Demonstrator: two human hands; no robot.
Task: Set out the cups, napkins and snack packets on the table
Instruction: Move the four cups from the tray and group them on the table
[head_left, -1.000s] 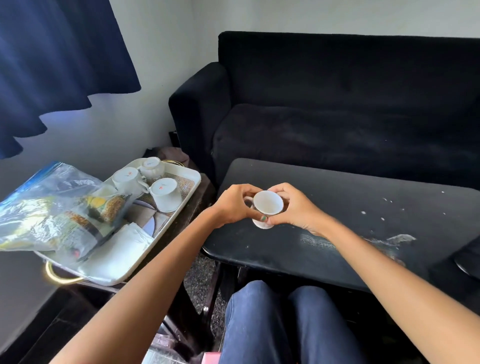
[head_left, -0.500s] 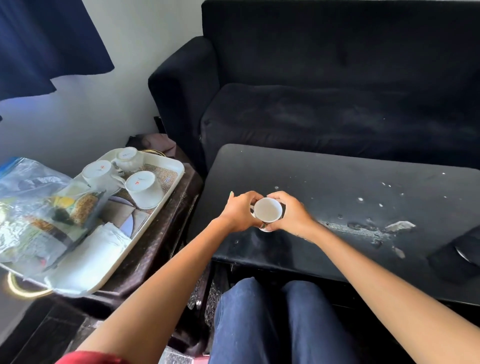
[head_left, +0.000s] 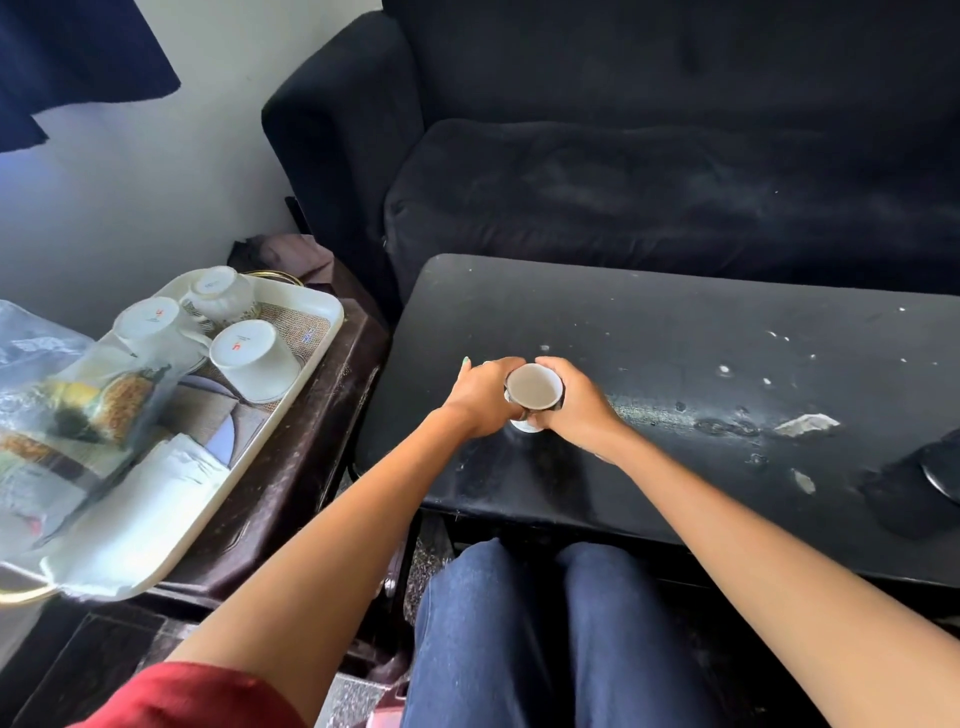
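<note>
A small white cup (head_left: 533, 387) stands upright, mouth up, near the front left of the black table (head_left: 675, 338). My left hand (head_left: 483, 397) grips its left side and my right hand (head_left: 579, 405) grips its right side; its base touches or nearly touches the tabletop. On the cream tray (head_left: 317, 353) to the left lie three upturned white cups (head_left: 249, 358), folded white napkins (head_left: 156, 483) and a clear bag of snack packets (head_left: 67, 415).
The tray rests on a dark brown side table (head_left: 311, 467) left of the black table. A black sofa (head_left: 649, 156) stands behind. White flecks and a paper scrap (head_left: 805, 423) mark the tabletop. A dark object (head_left: 924, 483) lies at its right edge.
Both hands have carried the cup forward and down toward the tabletop. The camera has tilted lower and moved closer.
</note>
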